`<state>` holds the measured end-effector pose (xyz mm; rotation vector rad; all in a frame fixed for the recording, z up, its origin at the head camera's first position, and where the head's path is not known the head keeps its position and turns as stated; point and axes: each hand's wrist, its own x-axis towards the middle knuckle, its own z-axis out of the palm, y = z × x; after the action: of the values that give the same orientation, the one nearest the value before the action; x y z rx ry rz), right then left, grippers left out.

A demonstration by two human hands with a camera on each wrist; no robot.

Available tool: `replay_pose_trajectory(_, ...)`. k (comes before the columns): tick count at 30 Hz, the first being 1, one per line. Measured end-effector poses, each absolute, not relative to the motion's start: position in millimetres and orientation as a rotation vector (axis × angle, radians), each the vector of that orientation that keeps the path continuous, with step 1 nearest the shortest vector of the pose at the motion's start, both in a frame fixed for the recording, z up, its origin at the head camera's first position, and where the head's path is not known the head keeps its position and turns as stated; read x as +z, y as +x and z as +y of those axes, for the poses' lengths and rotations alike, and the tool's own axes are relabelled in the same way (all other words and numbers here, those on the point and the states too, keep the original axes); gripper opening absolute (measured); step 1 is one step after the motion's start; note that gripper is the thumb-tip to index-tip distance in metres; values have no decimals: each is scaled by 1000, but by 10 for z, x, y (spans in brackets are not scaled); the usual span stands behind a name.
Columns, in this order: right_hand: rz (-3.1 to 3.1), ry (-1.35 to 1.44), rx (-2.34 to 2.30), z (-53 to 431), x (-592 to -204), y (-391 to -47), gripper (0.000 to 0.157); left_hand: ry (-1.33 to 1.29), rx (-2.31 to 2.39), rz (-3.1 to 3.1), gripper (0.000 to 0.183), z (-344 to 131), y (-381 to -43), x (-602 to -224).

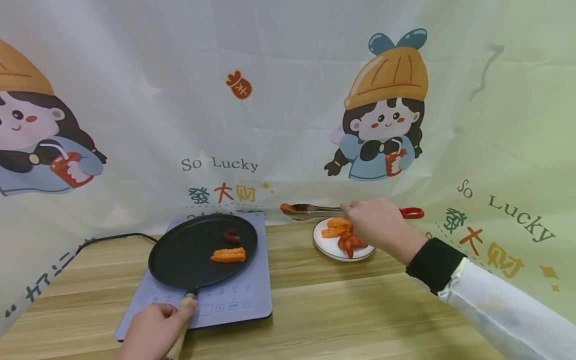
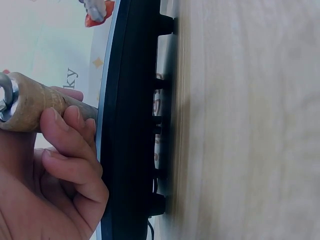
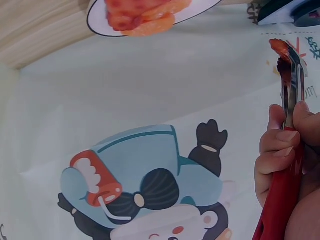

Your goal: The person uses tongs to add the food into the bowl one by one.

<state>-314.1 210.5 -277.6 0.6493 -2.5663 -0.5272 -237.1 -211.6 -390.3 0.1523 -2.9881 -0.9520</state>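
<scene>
My left hand (image 1: 155,325) grips the wooden handle (image 2: 31,102) of a flat black pan (image 1: 189,250). An orange, striped piece of food (image 1: 228,255) lies at the pan's right side, with a small dark red curled piece (image 1: 231,236) behind it. My right hand (image 1: 377,222) holds metal tongs (image 1: 323,212) with red handles, level above the back of a white plate (image 1: 330,253). Between the tongs' tips is an orange-red bit of food (image 3: 280,47), pointing left towards the pan. Orange pieces (image 1: 334,231) and red pieces (image 1: 353,245) lie on the plate.
The pan sits on a pale induction cooktop (image 1: 263,300), whose black cord (image 1: 117,236) runs off to the left. A printed cloth (image 1: 297,125) hangs behind the wooden table (image 1: 324,315) and along its right side. Table surface lies between the cooktop and the plate.
</scene>
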Motion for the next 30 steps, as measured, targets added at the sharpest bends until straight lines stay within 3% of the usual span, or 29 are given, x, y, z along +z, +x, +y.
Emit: replay_pose_trajectory(30, -2409, 831, -503, 1354, -2835, -3043, 31, 145, -932, -2987, 59, -2112, -2376, -3921)
